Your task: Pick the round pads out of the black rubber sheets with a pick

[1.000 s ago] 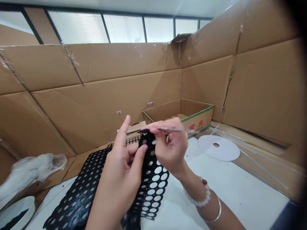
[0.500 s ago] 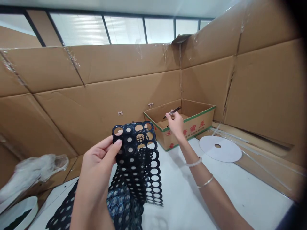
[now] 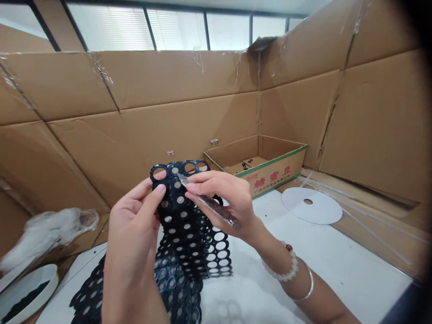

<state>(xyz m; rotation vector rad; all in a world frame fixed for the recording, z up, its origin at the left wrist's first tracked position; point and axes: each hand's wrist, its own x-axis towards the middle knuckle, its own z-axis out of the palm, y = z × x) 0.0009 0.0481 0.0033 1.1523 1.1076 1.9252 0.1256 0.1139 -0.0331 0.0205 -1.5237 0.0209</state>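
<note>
A black sheet of joined rings point(image 3: 184, 225) hangs in folds from my left hand point(image 3: 135, 220), whose thumb and fingers pinch its upper left corner. Pale discs fill many of its rings, while those along the right side are open holes. My right hand point(image 3: 229, 198) is closed around dark, pointed tweezers point(image 3: 216, 209) that seem wrapped in clear film. Their tip lies at a ring near the top of the sheet, close to my left thumb. Whether the tip grips anything cannot be made out. The sheet's lower folds rest on the white table point(image 3: 263, 279).
Behind my right hand stands an open cardboard box point(image 3: 276, 177) with small black rings inside. A white disc point(image 3: 312, 205) with a centre hole lies to the right. At left are a white bowl point(image 3: 50, 274) and a crumpled plastic bag point(image 3: 57, 229). Tall cardboard walls point(image 3: 189, 121) enclose the table.
My right hand has come back from over the box, moving left and toward me, bringing the tweezers to the sheet. My left hand keeps its pinch on the corner.
</note>
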